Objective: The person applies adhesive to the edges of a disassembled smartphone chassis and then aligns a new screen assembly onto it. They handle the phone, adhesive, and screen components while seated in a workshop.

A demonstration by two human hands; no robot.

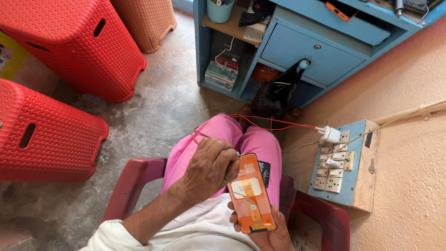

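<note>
A: Over the lap, above the front edge of the red plastic chair [134, 179], what is in the hands?

B: A flat phone screen panel [251, 194] with an orange protective film, its back up. The right hand [267, 232] cradles it from below, fingers curled under the lower end, fingertips showing along its left edge.

A: And the left hand [209, 167]?

B: It sits at the panel's upper left corner, fingers bunched and bent inward, pressed against that corner. Whether they pinch something small there I cannot tell.

A: Anything beneath the panel?

B: A dark phone [265, 171] lies on the pink trousers [260, 142], peeking out just right of the panel's top.

A: Around the chair?

B: Red wires [274, 122] run from the lap to a white charger [331, 134] plugged into a blue switchboard [355, 186] on the wall at right. A blue cabinet [306, 56] stands ahead, and red woven plastic stools [69, 42] are on the concrete floor [162, 107] at left.
</note>
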